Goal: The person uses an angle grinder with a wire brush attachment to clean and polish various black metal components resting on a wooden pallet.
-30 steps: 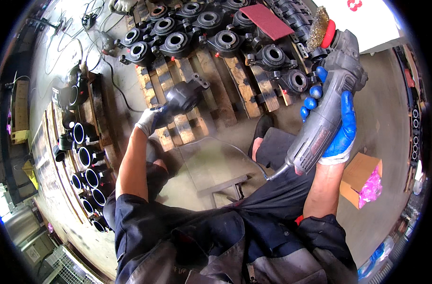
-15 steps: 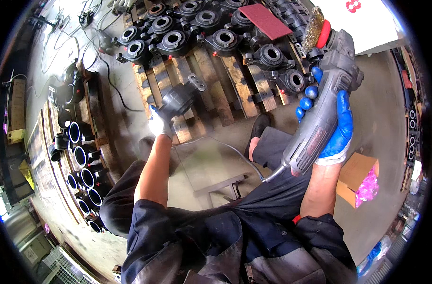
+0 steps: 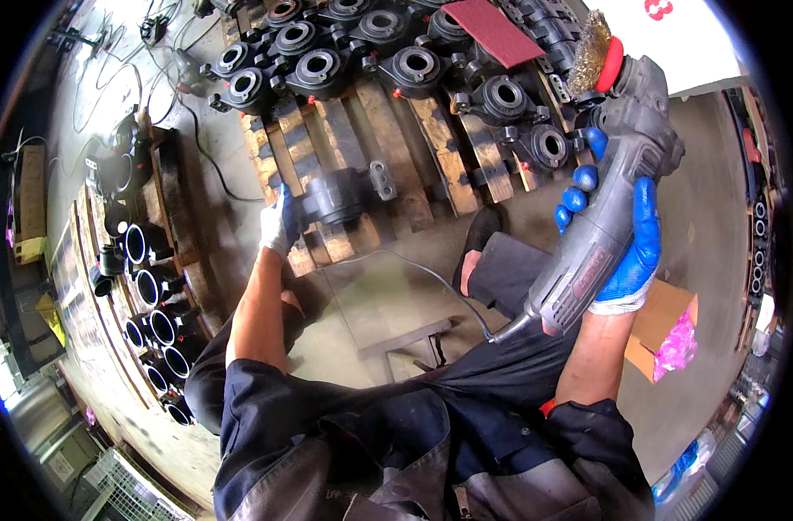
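Observation:
My left hand [image 3: 280, 224], in a white glove with blue palm, grips one end of a black cast metal housing [image 3: 337, 196] with a lug on its far end. The housing is held above a wooden pallet [image 3: 389, 156]. My right hand [image 3: 626, 247], in a blue-coated glove, is wrapped round the body of a grey angle grinder [image 3: 585, 252]. At the grinder's head sits a brass-coloured wire cup brush [image 3: 592, 56] with a red backing, pointing up and left. A power cable [image 3: 448, 291] runs from the grinder's tail across the floor towards the left.
Several black ring-shaped housings [image 3: 318, 71] cover the pallet's far part, with a dark red abrasive pad [image 3: 493, 31] on top. Similar housings [image 3: 162, 327] stand on a pallet at left. A cardboard box [image 3: 652, 330] with pink plastic is at right. A white panel [image 3: 674, 43] stands far right.
The housing in my left hand has turned, its lugged end swinging right and towards me. My right hand has shifted slightly right and down with the grinder.

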`<state>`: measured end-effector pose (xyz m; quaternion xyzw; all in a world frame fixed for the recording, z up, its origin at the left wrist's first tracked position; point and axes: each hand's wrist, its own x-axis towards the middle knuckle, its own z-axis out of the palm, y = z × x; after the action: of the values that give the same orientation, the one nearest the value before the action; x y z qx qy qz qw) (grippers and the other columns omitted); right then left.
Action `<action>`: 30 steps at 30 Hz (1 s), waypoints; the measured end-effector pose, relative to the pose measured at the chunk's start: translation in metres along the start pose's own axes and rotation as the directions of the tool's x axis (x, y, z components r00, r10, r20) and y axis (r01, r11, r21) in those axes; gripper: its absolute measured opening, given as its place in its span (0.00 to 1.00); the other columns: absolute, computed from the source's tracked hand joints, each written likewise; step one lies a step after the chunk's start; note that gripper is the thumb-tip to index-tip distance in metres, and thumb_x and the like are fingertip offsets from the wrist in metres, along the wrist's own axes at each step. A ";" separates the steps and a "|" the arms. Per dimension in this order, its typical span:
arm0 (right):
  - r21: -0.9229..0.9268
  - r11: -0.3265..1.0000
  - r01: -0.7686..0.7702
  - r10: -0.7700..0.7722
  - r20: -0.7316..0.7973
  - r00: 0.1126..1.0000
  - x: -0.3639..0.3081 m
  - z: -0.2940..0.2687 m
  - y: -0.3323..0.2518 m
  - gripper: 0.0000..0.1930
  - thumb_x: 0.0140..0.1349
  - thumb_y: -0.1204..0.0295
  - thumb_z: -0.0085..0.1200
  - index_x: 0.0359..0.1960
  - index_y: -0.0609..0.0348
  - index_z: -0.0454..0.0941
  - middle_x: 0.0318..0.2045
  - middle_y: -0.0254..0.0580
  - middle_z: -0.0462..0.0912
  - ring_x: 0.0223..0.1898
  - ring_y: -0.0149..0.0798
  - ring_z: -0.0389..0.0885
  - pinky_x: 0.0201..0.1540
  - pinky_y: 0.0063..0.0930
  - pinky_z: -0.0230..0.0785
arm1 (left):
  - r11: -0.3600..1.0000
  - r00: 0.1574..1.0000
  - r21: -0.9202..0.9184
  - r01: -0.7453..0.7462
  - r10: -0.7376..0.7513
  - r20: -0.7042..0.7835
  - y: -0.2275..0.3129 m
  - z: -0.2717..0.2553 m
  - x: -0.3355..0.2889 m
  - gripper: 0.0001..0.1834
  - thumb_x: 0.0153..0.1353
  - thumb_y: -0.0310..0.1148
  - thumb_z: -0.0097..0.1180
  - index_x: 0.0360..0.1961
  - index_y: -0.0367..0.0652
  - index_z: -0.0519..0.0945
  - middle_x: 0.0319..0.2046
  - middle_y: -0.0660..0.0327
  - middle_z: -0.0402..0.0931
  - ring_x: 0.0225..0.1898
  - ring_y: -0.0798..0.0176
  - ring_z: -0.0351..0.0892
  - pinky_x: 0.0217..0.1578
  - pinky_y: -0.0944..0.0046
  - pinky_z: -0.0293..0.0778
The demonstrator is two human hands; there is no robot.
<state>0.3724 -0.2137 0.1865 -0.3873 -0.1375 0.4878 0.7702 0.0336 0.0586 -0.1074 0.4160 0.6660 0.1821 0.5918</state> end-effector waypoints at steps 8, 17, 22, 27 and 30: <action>0.064 0.997 -0.046 0.045 0.016 0.999 0.001 -0.006 -0.001 0.37 0.69 0.51 0.52 0.71 0.61 0.58 0.46 0.47 0.79 0.42 0.42 0.81 0.48 0.39 0.78 | 1.000 1.000 0.003 0.022 -0.022 -0.003 -0.032 -0.004 0.017 0.29 0.66 0.63 0.53 0.19 0.52 0.72 0.15 0.68 0.68 0.14 0.67 0.65 0.17 0.64 0.61; -0.048 0.999 -0.016 0.016 -0.003 1.000 -0.009 0.002 -0.002 0.36 0.72 0.52 0.50 0.72 0.64 0.56 0.46 0.45 0.77 0.42 0.39 0.80 0.48 0.34 0.78 | 0.965 0.958 0.062 0.256 -0.261 0.117 -0.010 -0.033 -0.019 0.39 0.59 0.74 0.51 0.43 0.46 0.81 0.34 0.59 0.80 0.26 0.56 0.77 0.28 0.54 0.75; -0.040 0.999 -0.021 0.022 0.024 0.999 -0.008 0.002 0.000 0.34 0.72 0.53 0.51 0.70 0.65 0.60 0.46 0.44 0.77 0.41 0.38 0.80 0.48 0.33 0.77 | 0.790 0.996 0.607 -0.085 0.061 0.061 0.003 -0.071 -0.056 0.30 0.66 0.57 0.55 0.35 0.35 0.84 0.26 0.59 0.80 0.28 0.63 0.76 0.34 0.60 0.73; -0.021 0.999 -0.049 0.050 0.053 0.997 -0.012 0.003 0.002 0.32 0.72 0.57 0.53 0.71 0.59 0.60 0.46 0.43 0.79 0.44 0.39 0.81 0.51 0.36 0.78 | 0.866 0.928 0.450 -0.217 0.040 0.370 0.067 -0.038 -0.186 0.19 0.63 0.46 0.60 0.44 0.41 0.85 0.30 0.59 0.82 0.31 0.64 0.78 0.38 0.61 0.76; 0.032 0.999 -0.026 0.023 0.082 0.996 -0.013 0.011 0.012 0.33 0.68 0.58 0.58 0.69 0.59 0.63 0.47 0.46 0.82 0.47 0.43 0.84 0.52 0.39 0.80 | 0.535 0.542 0.315 -0.783 0.340 0.769 0.066 -0.040 -0.212 0.23 0.69 0.41 0.58 0.58 0.35 0.78 0.46 0.59 0.82 0.45 0.68 0.78 0.49 0.65 0.75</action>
<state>0.3523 -0.2171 0.1874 -0.3560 -0.1561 0.5149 0.7641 0.0086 -0.0559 0.0849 0.8268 0.2617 -0.0084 0.4979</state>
